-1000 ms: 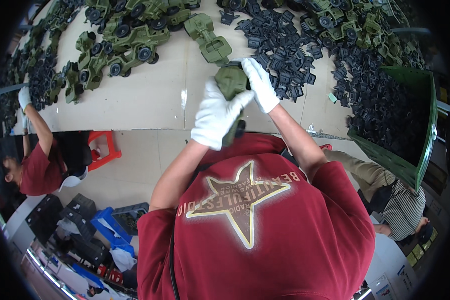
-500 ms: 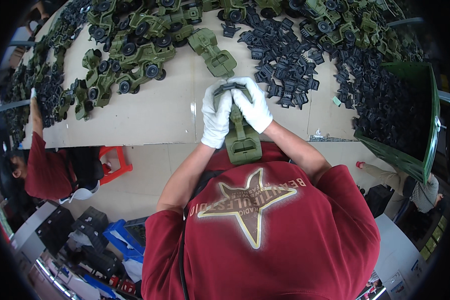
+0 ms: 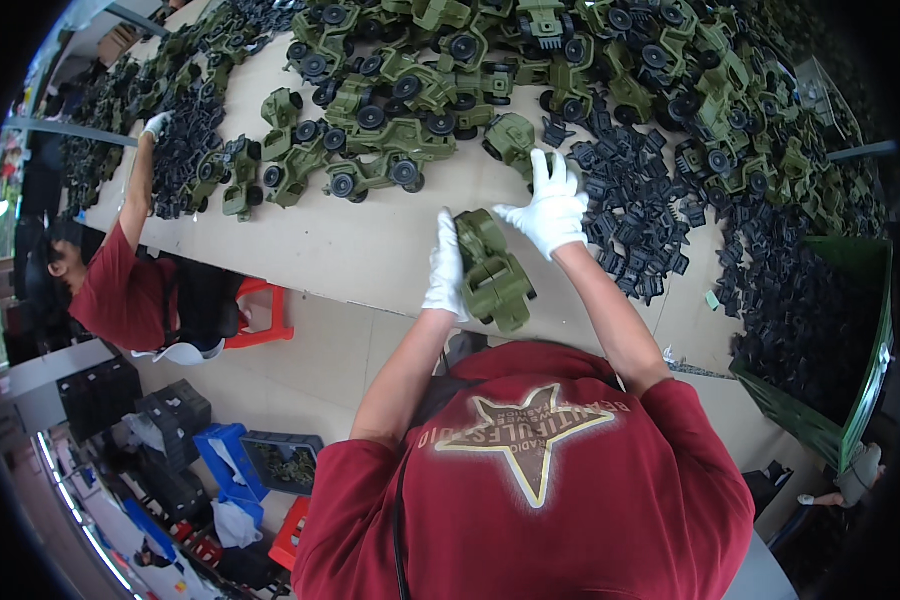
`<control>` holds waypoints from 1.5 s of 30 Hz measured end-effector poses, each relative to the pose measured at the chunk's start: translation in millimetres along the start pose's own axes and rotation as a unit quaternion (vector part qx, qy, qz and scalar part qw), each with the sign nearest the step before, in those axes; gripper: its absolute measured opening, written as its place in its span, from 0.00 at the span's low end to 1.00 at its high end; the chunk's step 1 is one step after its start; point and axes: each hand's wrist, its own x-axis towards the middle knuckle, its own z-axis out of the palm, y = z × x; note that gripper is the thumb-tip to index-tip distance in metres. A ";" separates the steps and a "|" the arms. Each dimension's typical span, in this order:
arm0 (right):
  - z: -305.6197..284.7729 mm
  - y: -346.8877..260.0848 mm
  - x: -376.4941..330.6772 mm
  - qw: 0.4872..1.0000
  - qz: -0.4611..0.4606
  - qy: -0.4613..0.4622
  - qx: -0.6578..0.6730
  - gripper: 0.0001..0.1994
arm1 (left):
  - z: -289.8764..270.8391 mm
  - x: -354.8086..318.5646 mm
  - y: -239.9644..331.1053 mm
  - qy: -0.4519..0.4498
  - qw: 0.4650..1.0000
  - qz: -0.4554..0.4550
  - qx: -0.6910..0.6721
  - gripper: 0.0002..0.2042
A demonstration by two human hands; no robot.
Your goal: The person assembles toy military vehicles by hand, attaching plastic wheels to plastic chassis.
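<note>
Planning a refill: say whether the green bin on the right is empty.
Not empty: black parts lie heaped inside the green bin. Exactly how full, I cannot tell.

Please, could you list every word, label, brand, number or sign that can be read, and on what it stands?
Maroon shirt: lettering over a printed star, partly readable; I do not copy wording.
Held green toy vehicle: no readable text.
Elsewhere: anything printed is too small to read.

Even, fairly bright light falls over the pale surface, with only soft shadows. A light strip glares at lower left; fisheye distortion stretches the margins, and the corners sink into black.
</note>
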 end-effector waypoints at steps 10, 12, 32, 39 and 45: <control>-7.4 23.7 46.3 0.969 -0.070 0.006 -0.237 0.33 | -24.5 17.0 208.2 -0.025 0.963 0.225 -0.144 0.49; 2.9 35.1 51.0 0.974 -0.055 -0.031 -0.218 0.31 | -7.3 6.1 275.3 -0.143 0.901 0.308 -0.268 0.50; -50.4 -109.6 133.0 0.985 -0.133 0.005 0.114 0.51 | -116.4 66.8 144.8 0.110 0.586 0.433 0.676 0.36; -2.6 -62.9 84.0 0.980 -0.164 0.030 0.108 0.26 | -75.1 28.2 66.3 -0.027 0.524 0.461 0.716 0.29; -3.3 15.0 -10.4 0.945 -0.284 0.161 0.038 0.24 | -52.3 25.8 29.1 -0.065 0.529 0.488 0.691 0.35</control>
